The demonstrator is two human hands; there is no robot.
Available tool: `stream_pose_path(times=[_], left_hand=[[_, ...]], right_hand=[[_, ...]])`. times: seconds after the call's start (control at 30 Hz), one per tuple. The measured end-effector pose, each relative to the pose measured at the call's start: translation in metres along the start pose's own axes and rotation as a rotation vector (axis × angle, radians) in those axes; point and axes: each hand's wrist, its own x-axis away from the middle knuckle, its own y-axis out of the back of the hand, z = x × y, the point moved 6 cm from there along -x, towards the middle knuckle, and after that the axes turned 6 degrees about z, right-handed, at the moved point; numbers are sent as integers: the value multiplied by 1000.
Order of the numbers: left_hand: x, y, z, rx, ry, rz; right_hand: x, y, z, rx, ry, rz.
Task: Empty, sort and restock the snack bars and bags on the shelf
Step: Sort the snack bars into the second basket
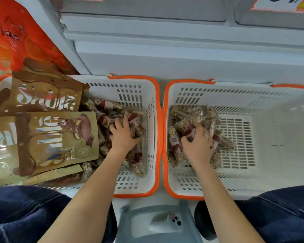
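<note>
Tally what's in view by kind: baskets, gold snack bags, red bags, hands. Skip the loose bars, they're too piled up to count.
White baskets with orange rims: 2, the left basket and the right basket
Gold snack bags, those plainly showing: 2, the upper gold bag and the lower gold bag
Red bag: 1
Hands in the bars: 2, the left hand and the right hand
Total: 7

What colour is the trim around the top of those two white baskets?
Bright orange, on both baskets' rims, clearest in the head view.

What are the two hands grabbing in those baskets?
The right hand grips a snack bar around its red-labelled middle. The left hand lies on the other pile with fingertips tucked in; a hold cannot be told.
</note>
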Motion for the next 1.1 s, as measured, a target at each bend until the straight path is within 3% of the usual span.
stream_pose_path(times=[0.2,0.4,0.57,0.77,0.97,1.1], left_hand=[[-31,1,-14,-42,64,18],[-42,-19,-21,-273,72,247],[-50,-8,-11,-229,49,204],[-24,7,-9,18,-10,38],[17,55,-28,494,4,-249],[55,94,-39,748,-22,-476]], right_hand=[[-3,-6,-4,64,10,22],[-7,-13,-11,141,-9,46],[-11,-11,-17,147,-41,41],[-13,-12,-14,120,-51,39],[-11,-7,-5,56,-38,9],[4,12,27,-298,294,-88]])
